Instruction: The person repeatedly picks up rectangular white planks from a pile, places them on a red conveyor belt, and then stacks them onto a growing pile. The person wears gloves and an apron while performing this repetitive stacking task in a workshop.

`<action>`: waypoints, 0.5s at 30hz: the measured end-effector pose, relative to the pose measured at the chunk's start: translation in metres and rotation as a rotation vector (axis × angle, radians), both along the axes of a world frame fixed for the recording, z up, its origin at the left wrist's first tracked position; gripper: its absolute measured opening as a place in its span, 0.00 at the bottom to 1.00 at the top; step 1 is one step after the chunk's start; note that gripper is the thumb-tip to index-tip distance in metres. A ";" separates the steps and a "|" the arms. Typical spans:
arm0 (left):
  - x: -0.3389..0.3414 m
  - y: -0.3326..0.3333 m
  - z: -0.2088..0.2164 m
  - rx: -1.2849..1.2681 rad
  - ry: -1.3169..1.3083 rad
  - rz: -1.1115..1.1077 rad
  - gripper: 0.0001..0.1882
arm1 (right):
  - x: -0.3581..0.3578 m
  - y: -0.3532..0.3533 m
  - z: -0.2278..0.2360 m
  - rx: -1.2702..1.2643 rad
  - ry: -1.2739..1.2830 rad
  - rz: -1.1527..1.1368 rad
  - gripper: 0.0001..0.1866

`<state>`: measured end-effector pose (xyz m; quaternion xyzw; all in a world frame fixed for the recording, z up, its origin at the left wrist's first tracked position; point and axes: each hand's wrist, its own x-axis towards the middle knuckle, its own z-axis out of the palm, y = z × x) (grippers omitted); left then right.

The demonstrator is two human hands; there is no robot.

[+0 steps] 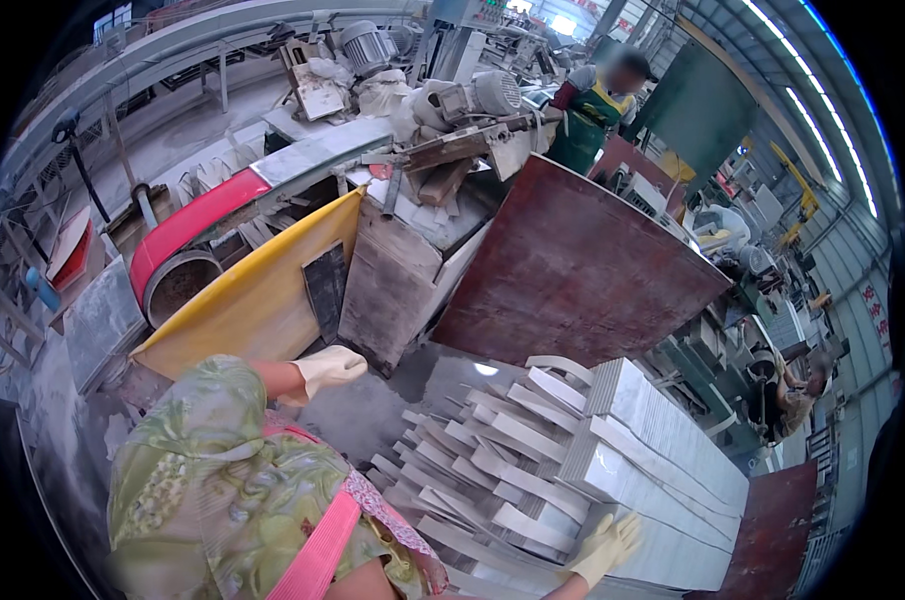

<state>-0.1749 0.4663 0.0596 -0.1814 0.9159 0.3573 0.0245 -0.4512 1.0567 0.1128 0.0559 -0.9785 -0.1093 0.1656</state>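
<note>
Both my hands wear cream-coloured gloves. My left hand (333, 371) hangs in the air at the end of a bent arm, below the yellow sheet, its fingers drawn together and nothing seen in them. At lower right, my right hand (611, 548) is open, its fingers stretched along the near side of a stack of pale grey stone slabs (668, 475). It appears to touch the slabs and grips none. From the stack's left end, many thin stone strips (518, 460), some curved, fan out unevenly toward my body.
Beyond the stack leans a large dark-red board (583, 270). A yellow sheet (273, 275) and a grey wooden panel (383, 290) stand at left, before a red-covered belt (198, 220) and dusty motors (498, 92). A person in a green apron (588, 125) stands farther back.
</note>
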 end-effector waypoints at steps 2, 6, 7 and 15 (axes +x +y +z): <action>-0.006 -0.016 0.005 -0.041 0.084 -0.064 0.18 | 0.001 -0.003 0.005 0.008 0.011 -0.020 0.32; -0.007 -0.085 -0.006 -0.175 0.373 -0.037 0.18 | 0.006 -0.059 0.039 -0.209 0.212 -0.053 0.28; -0.008 -0.112 -0.014 -0.238 0.498 0.020 0.17 | 0.019 -0.083 0.052 -0.336 0.302 -0.034 0.28; 0.042 -0.342 0.008 -0.671 0.450 0.737 0.12 | 0.192 -0.374 0.083 -1.149 -0.226 0.452 0.22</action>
